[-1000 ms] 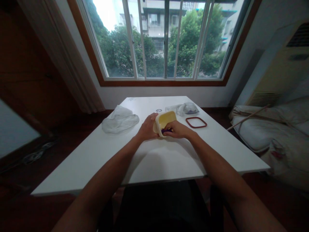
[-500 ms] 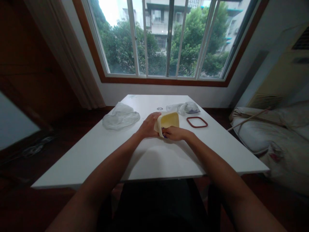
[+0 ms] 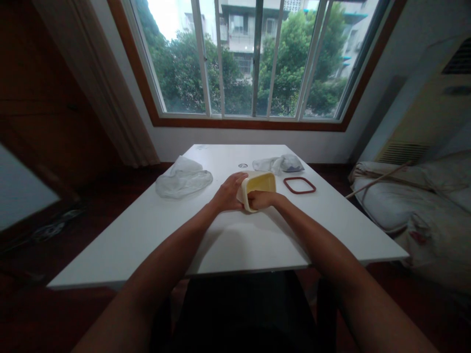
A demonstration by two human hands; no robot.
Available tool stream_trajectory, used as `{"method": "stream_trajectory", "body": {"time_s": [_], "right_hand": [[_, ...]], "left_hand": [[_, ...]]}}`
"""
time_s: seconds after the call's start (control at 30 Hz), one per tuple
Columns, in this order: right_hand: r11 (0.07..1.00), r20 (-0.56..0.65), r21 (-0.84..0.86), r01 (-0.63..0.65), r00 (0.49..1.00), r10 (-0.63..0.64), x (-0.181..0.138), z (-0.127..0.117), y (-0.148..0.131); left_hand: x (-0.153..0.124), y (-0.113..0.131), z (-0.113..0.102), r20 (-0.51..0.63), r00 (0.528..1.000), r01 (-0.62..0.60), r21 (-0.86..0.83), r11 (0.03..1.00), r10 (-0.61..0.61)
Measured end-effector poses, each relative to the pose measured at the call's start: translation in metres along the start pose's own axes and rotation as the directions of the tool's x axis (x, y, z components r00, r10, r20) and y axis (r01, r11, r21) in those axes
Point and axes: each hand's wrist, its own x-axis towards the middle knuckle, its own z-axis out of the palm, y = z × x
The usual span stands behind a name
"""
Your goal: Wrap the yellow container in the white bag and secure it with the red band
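Observation:
A pale yellow plastic container is tipped on its side above the middle of the table, its mouth turned toward me and to the right. My left hand grips it from the left, fingers wrapped around its outside. Inside the mouth is my right hand, fingers curled against the lower inner wall near the rim. The fingertips are hidden, and I cannot make out what they hold. To the right, a dark red rounded-square ring lies flat on the white table.
A crumpled clear plastic bag lies on the left of the table. Another clear bag sits at the back right. Beyond the table's right edge are bulky wrapped bundles with a stick across them. A window stands behind the table.
My right hand has moved deeper into the container. The dark blue patch seen by its fingertips at the rim is out of sight now. The container has shifted slightly to the right.

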Motion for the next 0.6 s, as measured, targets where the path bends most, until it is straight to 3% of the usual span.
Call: {"method": "stream_trajectory", "body": {"time_s": [0.13,0.37,0.5,0.6], "right_hand": [[0.996,0.019,-0.022,0.084,0.996,-0.083,-0.021,-0.007,0.002],[0.954,0.019,-0.276,-0.118,0.992,0.128,-0.010,-0.003,-0.001],[0.954,0.021,-0.261,-0.145,0.988,0.156,0.003,-0.003,-0.010],[0.981,0.033,-0.175,-0.083,0.995,0.090,0.002,-0.007,-0.011]], "left_hand": [[-0.001,-0.002,-0.002,0.008,0.998,0.060,-0.008,0.998,-0.060],[0.000,0.000,0.000,-0.008,0.999,0.043,-0.017,0.999,-0.043],[0.001,0.001,0.000,-0.003,0.999,0.042,-0.014,0.999,-0.042],[0.001,0.000,-0.001,-0.006,0.999,0.045,-0.006,0.999,-0.045]]}}
